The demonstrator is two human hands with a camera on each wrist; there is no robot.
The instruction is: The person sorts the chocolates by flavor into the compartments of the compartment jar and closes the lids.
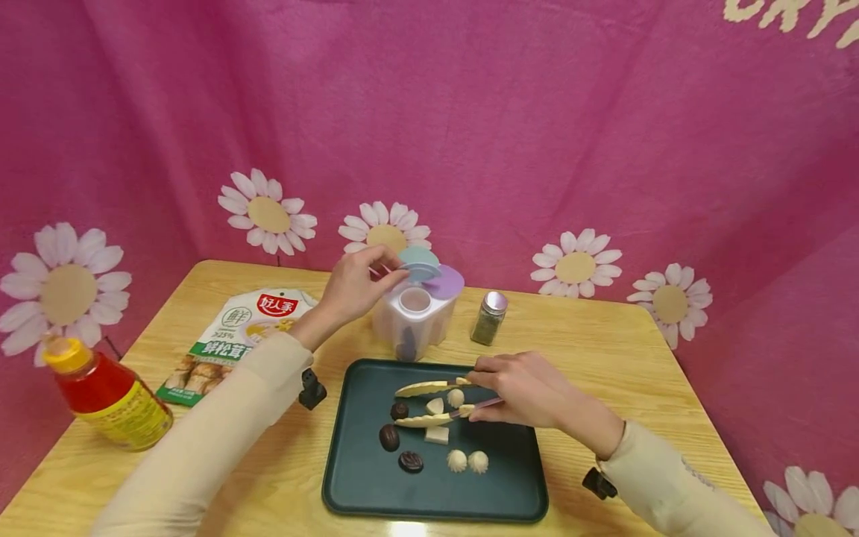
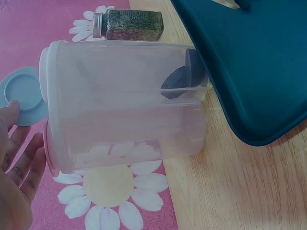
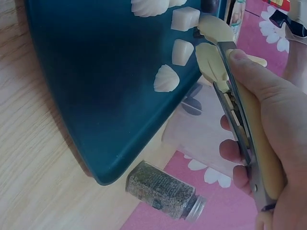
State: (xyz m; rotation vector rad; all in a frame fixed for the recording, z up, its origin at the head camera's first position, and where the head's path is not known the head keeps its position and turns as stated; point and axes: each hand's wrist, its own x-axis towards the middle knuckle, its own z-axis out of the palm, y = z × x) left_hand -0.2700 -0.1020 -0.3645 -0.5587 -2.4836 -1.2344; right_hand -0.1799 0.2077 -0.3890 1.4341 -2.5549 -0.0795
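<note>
Nearby, spice jar beside translucent container.

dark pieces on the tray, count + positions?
3 on the tray, head view: round piece between the tips of the tongs; upper oval piece just below it, slightly left; lower oval piece below and right of that. The tongs could hide more.

The bench holds a tray under the right fingers, a jar beyond; a tub below the left fingers, bag and bottle leftward.
</note>
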